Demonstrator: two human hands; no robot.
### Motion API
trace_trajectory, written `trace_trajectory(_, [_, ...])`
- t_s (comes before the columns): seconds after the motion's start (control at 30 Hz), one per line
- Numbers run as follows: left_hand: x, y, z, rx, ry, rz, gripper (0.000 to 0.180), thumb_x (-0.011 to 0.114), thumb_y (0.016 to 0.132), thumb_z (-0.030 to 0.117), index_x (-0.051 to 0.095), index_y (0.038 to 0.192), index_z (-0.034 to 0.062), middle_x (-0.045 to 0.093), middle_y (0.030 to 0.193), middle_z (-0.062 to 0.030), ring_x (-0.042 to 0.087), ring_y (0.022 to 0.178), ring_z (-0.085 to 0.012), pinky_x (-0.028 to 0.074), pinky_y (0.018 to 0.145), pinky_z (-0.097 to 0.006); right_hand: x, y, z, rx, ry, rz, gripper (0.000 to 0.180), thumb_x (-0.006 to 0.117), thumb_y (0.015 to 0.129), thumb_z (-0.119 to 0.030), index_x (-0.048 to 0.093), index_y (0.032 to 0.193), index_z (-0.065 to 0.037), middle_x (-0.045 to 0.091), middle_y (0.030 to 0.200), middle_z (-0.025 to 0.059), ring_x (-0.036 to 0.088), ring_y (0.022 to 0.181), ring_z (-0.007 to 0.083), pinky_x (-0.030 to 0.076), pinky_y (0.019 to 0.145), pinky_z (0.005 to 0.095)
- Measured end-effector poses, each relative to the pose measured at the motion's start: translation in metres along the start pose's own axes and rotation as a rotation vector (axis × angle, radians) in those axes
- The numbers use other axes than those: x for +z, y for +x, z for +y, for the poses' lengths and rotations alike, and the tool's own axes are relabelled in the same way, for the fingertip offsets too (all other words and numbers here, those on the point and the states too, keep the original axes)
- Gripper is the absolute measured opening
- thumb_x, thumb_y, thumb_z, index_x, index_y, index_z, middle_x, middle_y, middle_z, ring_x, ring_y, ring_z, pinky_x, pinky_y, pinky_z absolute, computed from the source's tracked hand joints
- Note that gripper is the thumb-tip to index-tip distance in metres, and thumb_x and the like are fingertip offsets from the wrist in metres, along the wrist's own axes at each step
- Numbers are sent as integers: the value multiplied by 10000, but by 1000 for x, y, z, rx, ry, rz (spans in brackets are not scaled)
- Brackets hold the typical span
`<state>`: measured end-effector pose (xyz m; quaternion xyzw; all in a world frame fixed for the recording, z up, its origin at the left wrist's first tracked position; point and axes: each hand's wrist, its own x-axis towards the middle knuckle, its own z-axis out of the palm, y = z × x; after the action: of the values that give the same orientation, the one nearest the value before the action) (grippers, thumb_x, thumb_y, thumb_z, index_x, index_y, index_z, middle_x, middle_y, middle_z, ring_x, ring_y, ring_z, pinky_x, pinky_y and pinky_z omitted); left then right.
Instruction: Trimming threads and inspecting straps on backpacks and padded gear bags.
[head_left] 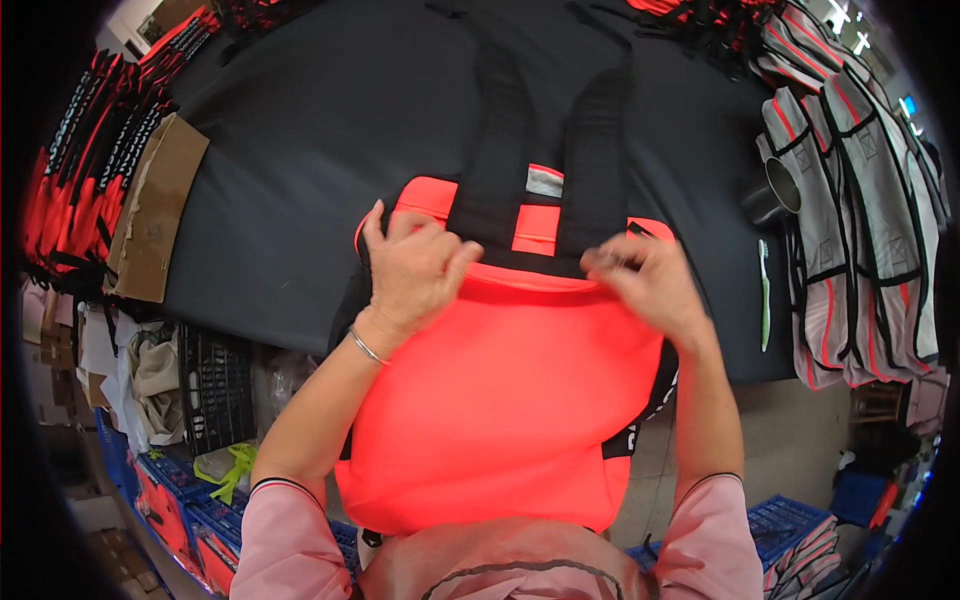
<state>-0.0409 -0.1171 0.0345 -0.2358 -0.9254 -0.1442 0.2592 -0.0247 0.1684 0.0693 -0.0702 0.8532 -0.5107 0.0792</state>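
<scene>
A bright coral-red backpack [490,400] with black trim lies across the table's near edge, its lower part hanging toward me. Two black padded shoulder straps [497,150] stretch away from it over the black tablecloth. At the left of its upper edge, my left hand [415,270] has its fingers curled on the fabric, with a metal bangle at the wrist. My right hand [650,285] pinches the black-trimmed edge near the base of the right strap; its fingertips are slightly blurred. Between the straps sits a small grey label patch [545,181].
At the left, a cardboard box [165,210] stands against stacked red-and-black pieces [90,170]. Grey pieces with red stripes [860,190] pile up at the right, beside a dark metal cup [775,195] and a green-handled toothbrush [765,295]. A black crate [218,385] sits below the table's left edge.
</scene>
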Motion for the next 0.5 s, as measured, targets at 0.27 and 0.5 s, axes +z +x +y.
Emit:
trace_trajectory(0.27, [11,-19,44,57,-201,-127,194,677,913,251,705,949,62,678,813,-48,653,745,-231,515,740,-382,12,61,-2,-92,172,231,245,682,907,-212,702,854,26,630,664,-3,481,594,41,380,553,245])
trace_trajectory(0.5, [20,32,31,-222,-170,-404,208,712,889,257,707,973,67,718,816,-88,693,704,-269,512,565,-396,38,61,25,-4,254,376,193,690,918,-176,707,901,15,645,688,-19,524,635,36,431,603,232])
